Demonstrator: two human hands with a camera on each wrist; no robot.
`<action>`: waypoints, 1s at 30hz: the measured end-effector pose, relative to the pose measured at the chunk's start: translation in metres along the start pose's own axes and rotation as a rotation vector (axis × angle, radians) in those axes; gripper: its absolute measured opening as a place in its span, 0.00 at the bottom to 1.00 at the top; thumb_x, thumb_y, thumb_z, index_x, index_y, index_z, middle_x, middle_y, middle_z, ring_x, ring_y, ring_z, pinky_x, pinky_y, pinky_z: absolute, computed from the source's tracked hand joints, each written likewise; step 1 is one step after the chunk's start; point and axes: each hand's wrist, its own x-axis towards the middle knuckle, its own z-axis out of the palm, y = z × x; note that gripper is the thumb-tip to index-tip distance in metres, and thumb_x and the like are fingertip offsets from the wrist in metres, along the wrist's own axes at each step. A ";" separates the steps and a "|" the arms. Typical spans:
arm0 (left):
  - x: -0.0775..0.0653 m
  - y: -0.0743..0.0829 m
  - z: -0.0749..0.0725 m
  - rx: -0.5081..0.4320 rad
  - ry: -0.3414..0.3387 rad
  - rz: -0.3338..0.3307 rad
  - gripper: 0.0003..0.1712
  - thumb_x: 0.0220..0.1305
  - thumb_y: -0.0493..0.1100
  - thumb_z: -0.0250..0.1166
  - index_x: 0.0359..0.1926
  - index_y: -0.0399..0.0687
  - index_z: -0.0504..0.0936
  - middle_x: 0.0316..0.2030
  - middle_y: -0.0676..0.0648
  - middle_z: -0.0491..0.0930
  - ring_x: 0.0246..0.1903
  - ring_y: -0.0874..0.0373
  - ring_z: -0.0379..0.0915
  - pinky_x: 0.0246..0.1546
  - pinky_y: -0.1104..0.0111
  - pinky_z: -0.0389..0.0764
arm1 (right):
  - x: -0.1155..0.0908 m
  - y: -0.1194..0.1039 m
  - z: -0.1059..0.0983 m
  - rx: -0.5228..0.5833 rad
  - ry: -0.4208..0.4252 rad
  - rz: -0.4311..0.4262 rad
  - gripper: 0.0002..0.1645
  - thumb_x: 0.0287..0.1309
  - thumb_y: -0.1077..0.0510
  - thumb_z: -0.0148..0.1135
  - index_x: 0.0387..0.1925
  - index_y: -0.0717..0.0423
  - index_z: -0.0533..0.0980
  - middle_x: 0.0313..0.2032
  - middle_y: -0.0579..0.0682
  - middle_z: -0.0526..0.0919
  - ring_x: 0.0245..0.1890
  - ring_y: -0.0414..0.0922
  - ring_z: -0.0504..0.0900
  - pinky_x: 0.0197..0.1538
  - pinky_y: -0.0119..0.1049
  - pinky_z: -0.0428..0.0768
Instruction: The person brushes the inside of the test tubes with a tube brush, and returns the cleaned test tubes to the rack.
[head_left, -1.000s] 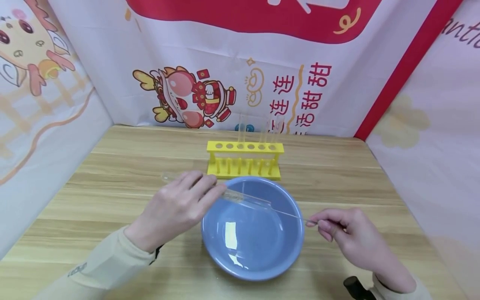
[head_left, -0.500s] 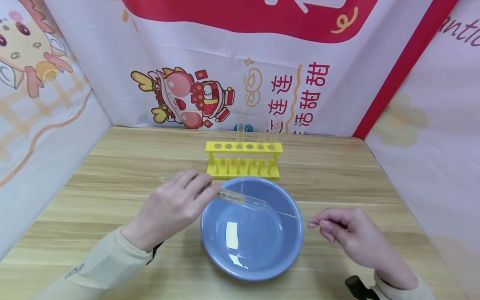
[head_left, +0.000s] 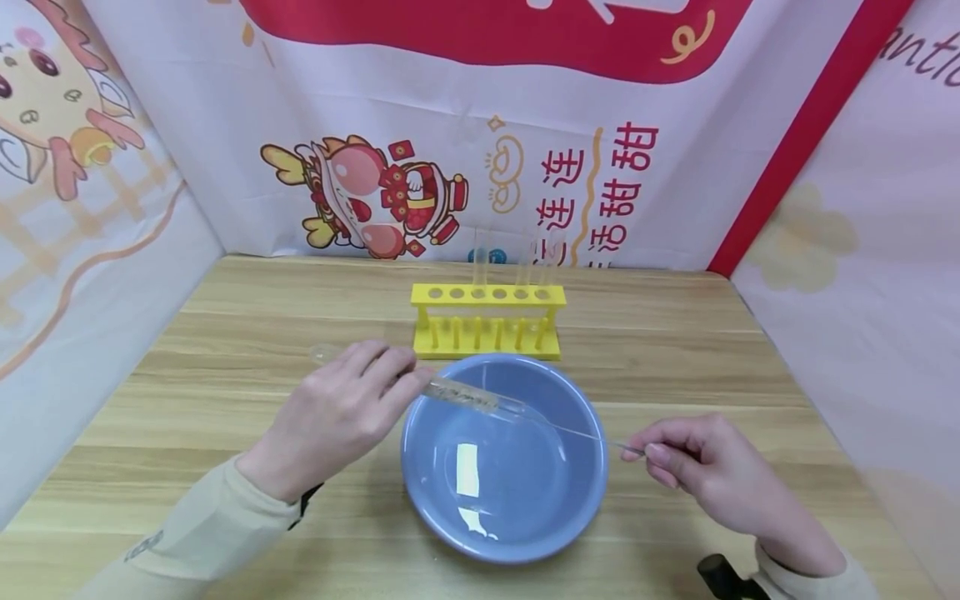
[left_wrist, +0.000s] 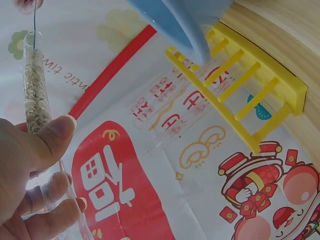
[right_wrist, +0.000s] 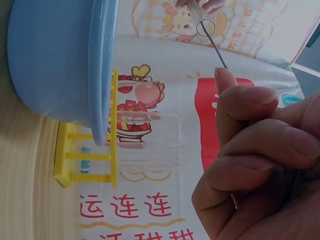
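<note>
Over the blue basin [head_left: 504, 550], my left hand [head_left: 333, 408] grips a clear glass test tube [head_left: 512, 407], tilted with its mouth to the right and slightly down. Inside the tube sits the bristle head of a test tube brush [left_wrist: 35, 85], just past the left thumb in the left wrist view. Its thin wire handle runs out through the mouth to my right hand [head_left: 712, 471], which pinches the end between thumb and index finger. In the right wrist view the twisted wire [right_wrist: 215, 46] enters the round mouth of the tube.
Behind the basin stands a yellow test tube rack [head_left: 487, 295] holding several clear upright tubes [head_left: 481, 262]. Printed cloth [head_left: 637, 167] hangs around the back and sides of the wooden table [head_left: 660, 333].
My left hand and the tube have shifted a little left, my right hand slightly right. The bristles now sit nearer the tube's mouth, with more of them showing past the left fingers.
</note>
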 end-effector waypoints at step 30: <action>-0.004 -0.007 0.000 -0.038 0.008 -0.016 0.13 0.66 0.35 0.65 0.51 0.36 0.80 0.44 0.39 0.81 0.42 0.44 0.78 0.40 0.56 0.85 | -0.009 0.005 -0.008 -0.037 0.011 0.039 0.19 0.60 0.80 0.55 0.39 0.58 0.83 0.18 0.43 0.71 0.14 0.38 0.63 0.14 0.30 0.64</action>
